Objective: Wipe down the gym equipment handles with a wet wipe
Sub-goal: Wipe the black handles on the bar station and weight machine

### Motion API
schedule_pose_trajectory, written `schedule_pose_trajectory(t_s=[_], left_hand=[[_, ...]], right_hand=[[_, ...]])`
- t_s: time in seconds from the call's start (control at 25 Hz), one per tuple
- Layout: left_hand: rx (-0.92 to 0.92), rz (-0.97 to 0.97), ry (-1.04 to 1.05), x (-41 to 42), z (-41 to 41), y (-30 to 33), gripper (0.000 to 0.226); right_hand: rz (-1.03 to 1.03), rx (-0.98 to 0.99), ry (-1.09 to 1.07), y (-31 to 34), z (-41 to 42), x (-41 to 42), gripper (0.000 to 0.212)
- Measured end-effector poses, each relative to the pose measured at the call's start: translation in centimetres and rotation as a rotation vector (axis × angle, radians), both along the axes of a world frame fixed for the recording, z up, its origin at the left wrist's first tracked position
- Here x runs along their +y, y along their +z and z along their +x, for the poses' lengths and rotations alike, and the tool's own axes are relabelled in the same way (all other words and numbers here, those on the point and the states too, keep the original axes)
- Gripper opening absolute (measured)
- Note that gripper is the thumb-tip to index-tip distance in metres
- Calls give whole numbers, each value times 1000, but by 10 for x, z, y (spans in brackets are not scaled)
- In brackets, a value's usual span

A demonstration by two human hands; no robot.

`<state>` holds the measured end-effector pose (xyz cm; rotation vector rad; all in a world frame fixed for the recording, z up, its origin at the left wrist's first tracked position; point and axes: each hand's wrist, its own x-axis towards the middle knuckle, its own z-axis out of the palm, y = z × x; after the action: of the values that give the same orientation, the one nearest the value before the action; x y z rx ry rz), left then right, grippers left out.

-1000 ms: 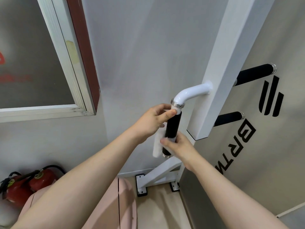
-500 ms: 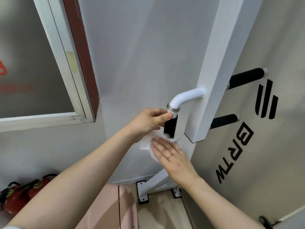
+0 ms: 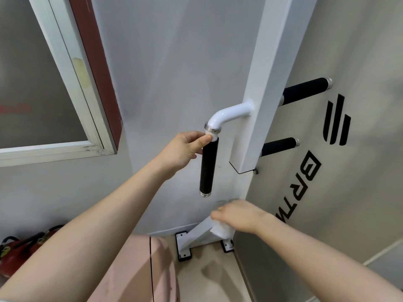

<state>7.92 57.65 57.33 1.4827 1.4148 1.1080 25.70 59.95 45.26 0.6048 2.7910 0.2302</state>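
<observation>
Nearest the camera, the right hand (image 3: 236,214) is hanging below the handle, blurred, its fingers curling around a crumpled white wipe (image 3: 220,229) that is showing beneath the palm. Farther up, the left hand (image 3: 185,149) is pinching the top of the black handle (image 3: 208,168), thumb lying just under the silver ring. The handle is hanging upright from a bent white tube (image 3: 229,114) joining the white post (image 3: 259,101). Beyond the post, two more black grips (image 3: 305,90) are sticking out sideways.
</observation>
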Motion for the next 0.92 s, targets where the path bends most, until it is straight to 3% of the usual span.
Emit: schedule_pose_trajectory(t_s=[0.04,0.12,0.2,0.28,0.36,0.48,0.6,0.68,0.84,0.92], left_hand=[[7,34,25,1,2,-2,19],[142,250,208,-1,12,-8,47],[580,777,380,-6,36,-11,65],[1034,1202,256,-3,70,-16,70],[1370,1294,57,10,98,-24,66],[1698,1146,67,28,114,-29,70],[1816,1138,80,29,113,-24,63],[1897,1115,70,29,107,-23,77],[1948,1039,244,35,88,-23,116],[1920,1006,339,40,80,-26,121]], right_hand=[[-67,197,-181,6,14,-2,26],[-249,829,-725,19,44,11,23],[-452,1382,-1130,42,78,27,23],[-574,1789,-1297,62,102,39,20],[-354,1935,-1256,73,113,47,15],[-1,1735,-988,80,108,47,25],[-29,1125,-613,64,96,53,53],[14,836,-484,59,104,70,63],[159,762,-639,66,120,96,58],[161,732,-471,60,103,90,67]])
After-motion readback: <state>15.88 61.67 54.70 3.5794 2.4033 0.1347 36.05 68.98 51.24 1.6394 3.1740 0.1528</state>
